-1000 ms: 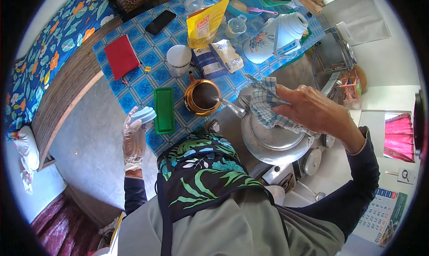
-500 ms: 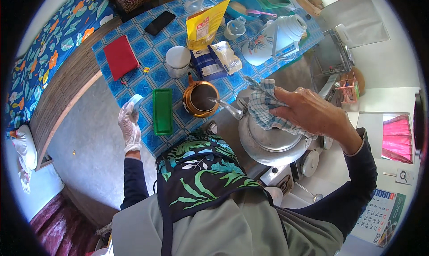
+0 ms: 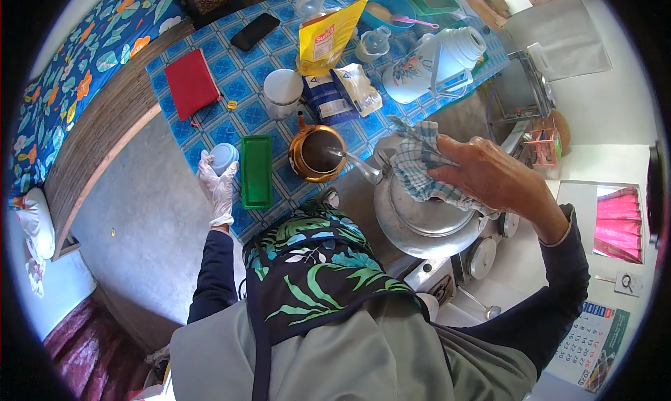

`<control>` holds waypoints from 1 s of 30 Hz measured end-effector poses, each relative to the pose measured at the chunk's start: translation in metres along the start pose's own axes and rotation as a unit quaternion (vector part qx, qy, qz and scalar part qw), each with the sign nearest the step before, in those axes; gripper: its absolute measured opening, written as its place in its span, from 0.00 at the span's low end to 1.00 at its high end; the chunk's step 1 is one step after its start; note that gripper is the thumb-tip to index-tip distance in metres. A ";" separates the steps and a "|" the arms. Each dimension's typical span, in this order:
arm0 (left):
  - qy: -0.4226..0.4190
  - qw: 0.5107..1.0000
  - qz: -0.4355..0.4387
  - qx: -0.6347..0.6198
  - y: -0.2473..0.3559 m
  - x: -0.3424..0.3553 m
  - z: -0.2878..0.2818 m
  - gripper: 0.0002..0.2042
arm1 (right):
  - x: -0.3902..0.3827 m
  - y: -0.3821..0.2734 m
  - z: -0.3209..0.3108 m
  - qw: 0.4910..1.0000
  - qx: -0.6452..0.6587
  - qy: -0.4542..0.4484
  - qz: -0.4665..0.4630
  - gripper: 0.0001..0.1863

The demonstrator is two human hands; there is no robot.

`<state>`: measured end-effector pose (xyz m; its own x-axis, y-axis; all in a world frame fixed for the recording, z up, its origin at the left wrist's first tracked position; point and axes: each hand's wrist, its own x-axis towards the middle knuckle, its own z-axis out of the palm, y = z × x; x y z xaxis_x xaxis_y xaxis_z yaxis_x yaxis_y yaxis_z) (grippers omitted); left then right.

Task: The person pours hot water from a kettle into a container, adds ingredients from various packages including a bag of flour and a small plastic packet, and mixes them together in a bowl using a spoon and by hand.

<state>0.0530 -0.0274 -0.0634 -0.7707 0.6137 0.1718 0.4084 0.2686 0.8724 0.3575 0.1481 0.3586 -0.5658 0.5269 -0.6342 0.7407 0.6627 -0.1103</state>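
My right hand (image 3: 489,174) is closed around a checked cloth (image 3: 418,156), gripping the top of a large silver kettle (image 3: 423,239) through it; the handle is hidden. The kettle's spout reaches the mouth of a copper-coloured pot (image 3: 300,165) on the table's near edge, and a stream of water runs in. My left hand (image 3: 219,191), in a clear glove, has its fingers around a light blue round cap (image 3: 224,156) at the table's left edge. Between that hand and the pot lies a green rectangular tray (image 3: 256,173).
Behind the pot stand a white canister (image 3: 282,93), blue packets (image 3: 327,102) and a yellow pouch (image 3: 328,41). A white flask (image 3: 426,69) is farther right. A red pouch (image 3: 190,85) and black phone (image 3: 256,32) lie at the left. A stove (image 3: 430,275) sits below the kettle.
My left hand has moved slightly right, nearer the green tray, and the blue cap has turned to show its round face. The kettle stays tilted, still pouring.
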 end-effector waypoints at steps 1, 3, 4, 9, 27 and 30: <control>-0.037 0.997 -0.065 0.008 0.003 -0.005 -0.003 0.27 | 0.000 0.002 0.001 1.000 0.009 0.002 -0.010 0.17; -0.043 0.996 -0.057 0.051 0.009 -0.008 -0.004 0.27 | -0.001 0.003 0.005 1.000 -0.002 0.011 -0.005 0.17; -0.050 0.993 -0.048 0.094 0.010 -0.009 -0.004 0.26 | -0.001 0.004 0.006 1.000 -0.012 0.020 0.001 0.17; -0.020 0.988 0.033 0.150 0.001 -0.010 -0.004 0.31 | 0.003 0.003 0.006 1.000 -0.004 0.022 -0.015 0.17; -0.010 0.890 -0.242 -0.386 0.025 0.021 -0.033 0.34 | -0.001 0.005 0.010 0.998 0.003 0.059 -0.034 0.17; -0.070 0.771 -0.266 -0.575 0.041 0.023 -0.051 0.28 | 0.000 0.006 0.008 0.998 -0.003 0.052 -0.032 0.17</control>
<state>0.0266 -0.0401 -0.0007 -0.5860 0.7398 -0.3306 -0.7122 -0.2756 0.6455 0.3647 0.1473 0.3518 -0.6467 0.5354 -0.5433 0.6997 0.6999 -0.1431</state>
